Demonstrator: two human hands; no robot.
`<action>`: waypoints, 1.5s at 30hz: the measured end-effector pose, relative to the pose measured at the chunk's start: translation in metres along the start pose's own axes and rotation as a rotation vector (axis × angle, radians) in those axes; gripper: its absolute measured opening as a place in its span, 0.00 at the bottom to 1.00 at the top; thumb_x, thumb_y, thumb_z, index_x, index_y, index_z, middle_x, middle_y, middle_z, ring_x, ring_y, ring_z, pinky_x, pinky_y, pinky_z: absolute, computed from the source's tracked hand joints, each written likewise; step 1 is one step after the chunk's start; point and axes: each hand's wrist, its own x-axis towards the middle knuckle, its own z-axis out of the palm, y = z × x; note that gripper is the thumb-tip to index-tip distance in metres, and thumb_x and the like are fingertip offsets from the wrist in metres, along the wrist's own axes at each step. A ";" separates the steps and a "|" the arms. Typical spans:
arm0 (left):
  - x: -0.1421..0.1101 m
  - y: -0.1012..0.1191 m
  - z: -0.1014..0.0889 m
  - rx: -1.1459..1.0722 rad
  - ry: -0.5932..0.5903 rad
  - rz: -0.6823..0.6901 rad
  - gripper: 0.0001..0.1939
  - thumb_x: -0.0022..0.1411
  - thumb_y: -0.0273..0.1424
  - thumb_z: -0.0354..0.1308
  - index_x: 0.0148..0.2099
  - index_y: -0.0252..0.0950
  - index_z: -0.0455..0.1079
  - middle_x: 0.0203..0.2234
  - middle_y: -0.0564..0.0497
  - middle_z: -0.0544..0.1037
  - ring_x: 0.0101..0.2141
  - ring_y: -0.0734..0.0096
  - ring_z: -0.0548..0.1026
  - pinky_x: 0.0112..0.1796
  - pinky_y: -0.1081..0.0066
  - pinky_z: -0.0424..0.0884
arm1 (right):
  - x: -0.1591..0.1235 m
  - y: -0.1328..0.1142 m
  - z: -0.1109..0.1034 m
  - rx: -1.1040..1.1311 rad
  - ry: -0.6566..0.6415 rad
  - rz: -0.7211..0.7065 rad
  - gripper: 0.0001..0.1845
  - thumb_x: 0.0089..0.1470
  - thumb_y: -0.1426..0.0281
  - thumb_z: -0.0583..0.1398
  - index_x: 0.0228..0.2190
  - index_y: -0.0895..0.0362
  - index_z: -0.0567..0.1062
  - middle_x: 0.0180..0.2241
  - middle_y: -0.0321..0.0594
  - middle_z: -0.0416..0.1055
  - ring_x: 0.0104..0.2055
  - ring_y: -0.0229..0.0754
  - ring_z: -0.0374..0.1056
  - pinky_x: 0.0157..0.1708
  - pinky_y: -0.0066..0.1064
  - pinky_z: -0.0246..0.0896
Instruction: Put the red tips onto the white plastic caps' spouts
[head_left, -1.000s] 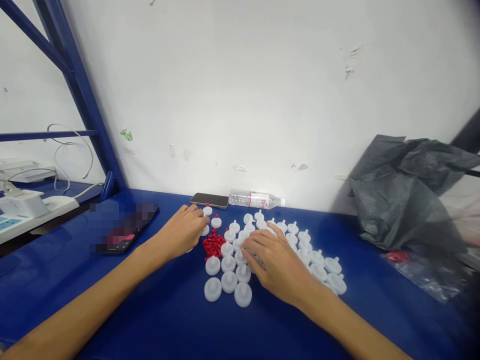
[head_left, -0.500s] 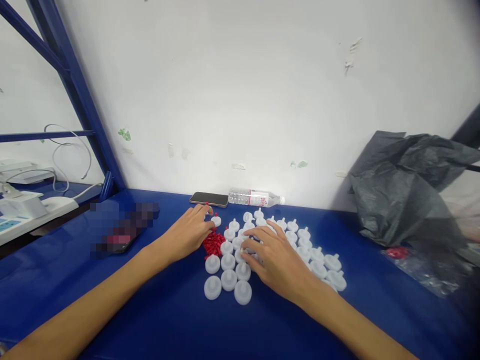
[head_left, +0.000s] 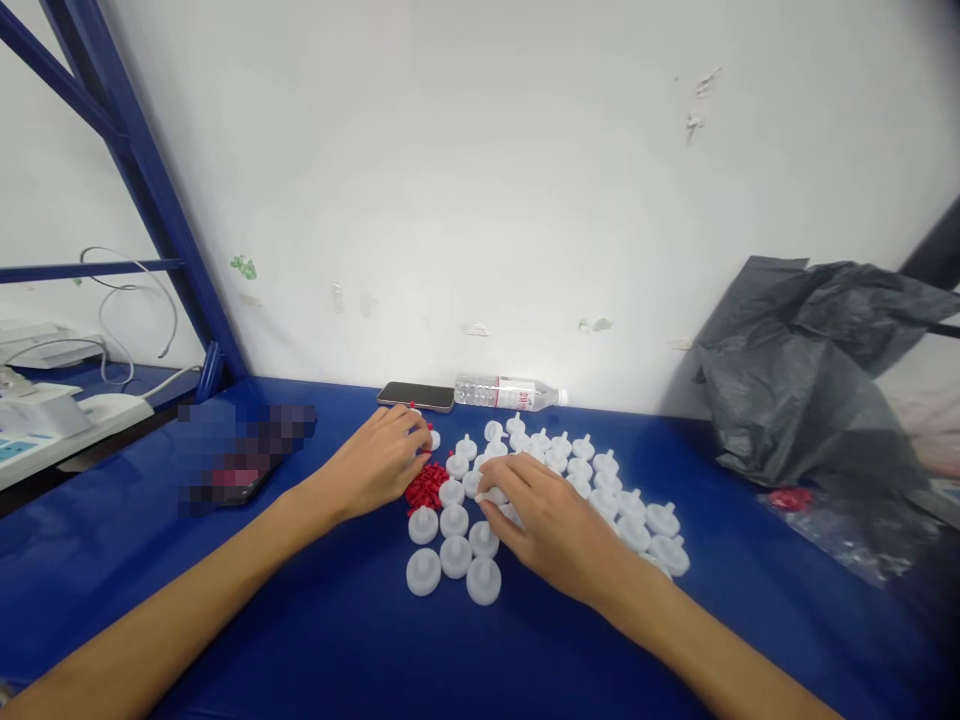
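Note:
Several white round plastic caps (head_left: pixel 455 556) with small stems stand in rows on the blue table (head_left: pixel 345 620). A small pile of red plastic pieces (head_left: pixel 425 487) lies at their left edge. My left hand (head_left: pixel 375 462) rests beside the red pile, fingers curled, its fingertips against a white cap (head_left: pixel 433 439) at the back; what it pinches is hidden. My right hand (head_left: pixel 546 520) lies over the middle of the caps, with its fingers closed on one white cap (head_left: pixel 491 495).
A dark phone (head_left: pixel 416 396) and a lying water bottle (head_left: pixel 510 393) sit against the white wall. A crumpled grey plastic bag (head_left: pixel 810 380) fills the right side. A blurred dark device (head_left: pixel 240 455) lies left, with blue shelf posts (head_left: pixel 142 180), cables and a white box beyond.
My left hand shifted slightly right toward the red pile and the back cap. My right hand's fingers drew together around a white cap. The view tilted a little.

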 end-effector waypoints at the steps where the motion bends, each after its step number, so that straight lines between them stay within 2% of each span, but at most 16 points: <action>1: 0.001 0.003 -0.004 -0.034 0.052 0.011 0.07 0.83 0.23 0.70 0.53 0.41 0.86 0.50 0.47 0.91 0.54 0.51 0.85 0.58 0.55 0.78 | 0.000 0.001 0.000 0.003 0.007 0.004 0.15 0.72 0.81 0.69 0.49 0.47 0.81 0.47 0.38 0.92 0.47 0.50 0.93 0.49 0.41 0.95; 5: 0.003 0.026 -0.024 -0.226 0.288 0.166 0.11 0.85 0.22 0.64 0.55 0.44 0.84 0.45 0.51 0.92 0.45 0.58 0.87 0.54 0.57 0.81 | 0.000 0.004 0.000 -0.007 0.030 0.038 0.14 0.74 0.79 0.69 0.51 0.47 0.83 0.47 0.39 0.93 0.46 0.51 0.92 0.49 0.43 0.96; 7: 0.003 0.042 -0.029 -0.314 0.356 0.242 0.13 0.87 0.22 0.62 0.57 0.44 0.84 0.44 0.52 0.92 0.42 0.61 0.87 0.51 0.60 0.82 | 0.000 0.003 -0.001 -0.024 0.046 0.057 0.14 0.74 0.79 0.69 0.52 0.48 0.84 0.47 0.39 0.93 0.45 0.52 0.92 0.49 0.44 0.96; 10: 0.002 0.062 -0.026 -0.335 0.343 0.275 0.12 0.87 0.23 0.65 0.62 0.45 0.84 0.44 0.51 0.93 0.42 0.59 0.89 0.47 0.59 0.84 | 0.001 0.001 -0.003 -0.045 0.082 0.067 0.14 0.74 0.78 0.69 0.54 0.48 0.85 0.46 0.40 0.93 0.44 0.53 0.92 0.48 0.44 0.96; 13: 0.000 0.069 -0.018 -0.291 0.361 0.306 0.15 0.86 0.22 0.66 0.65 0.45 0.82 0.43 0.50 0.92 0.41 0.58 0.89 0.44 0.58 0.84 | 0.002 -0.001 -0.005 -0.052 0.102 0.060 0.14 0.73 0.78 0.70 0.53 0.49 0.86 0.43 0.40 0.92 0.42 0.52 0.92 0.45 0.41 0.94; 19: -0.001 0.070 -0.014 -0.243 0.406 0.284 0.15 0.84 0.21 0.63 0.63 0.45 0.81 0.41 0.51 0.90 0.37 0.61 0.86 0.40 0.62 0.81 | 0.003 -0.003 -0.007 -0.050 0.108 0.049 0.12 0.74 0.78 0.69 0.53 0.50 0.86 0.43 0.40 0.92 0.41 0.51 0.92 0.43 0.40 0.93; 23: -0.003 0.071 -0.014 -0.218 0.427 0.278 0.18 0.85 0.21 0.61 0.66 0.46 0.82 0.42 0.51 0.91 0.37 0.62 0.85 0.36 0.64 0.77 | 0.003 -0.003 -0.006 -0.047 0.105 0.056 0.12 0.74 0.77 0.68 0.52 0.50 0.86 0.43 0.40 0.92 0.41 0.51 0.91 0.42 0.41 0.93; 28: -0.005 0.070 -0.015 -0.172 0.427 0.263 0.20 0.83 0.20 0.62 0.64 0.48 0.84 0.43 0.52 0.91 0.34 0.65 0.81 0.32 0.67 0.72 | 0.003 -0.002 -0.006 -0.071 0.099 0.067 0.13 0.74 0.77 0.69 0.52 0.48 0.86 0.42 0.39 0.92 0.41 0.51 0.91 0.43 0.43 0.93; 36: -0.005 0.066 -0.016 -0.178 0.419 0.254 0.19 0.83 0.21 0.62 0.66 0.48 0.81 0.45 0.53 0.92 0.38 0.66 0.89 0.33 0.68 0.76 | 0.000 -0.003 -0.001 -0.054 0.090 0.060 0.17 0.73 0.77 0.69 0.57 0.49 0.85 0.48 0.41 0.95 0.46 0.53 0.94 0.49 0.45 0.96; 42: -0.004 0.067 -0.020 -0.187 0.400 0.259 0.14 0.88 0.23 0.60 0.63 0.45 0.83 0.42 0.53 0.91 0.33 0.66 0.87 0.30 0.67 0.74 | -0.003 -0.001 0.001 -0.059 0.114 0.047 0.23 0.75 0.74 0.68 0.67 0.53 0.82 0.53 0.47 0.97 0.53 0.57 0.96 0.55 0.49 0.98; 45: -0.003 0.068 -0.023 -0.181 0.333 0.245 0.13 0.89 0.25 0.62 0.64 0.44 0.85 0.45 0.52 0.94 0.36 0.65 0.90 0.31 0.67 0.78 | -0.002 -0.001 0.000 -0.054 0.104 0.049 0.24 0.75 0.74 0.68 0.68 0.51 0.82 0.54 0.46 0.97 0.53 0.56 0.96 0.55 0.49 0.98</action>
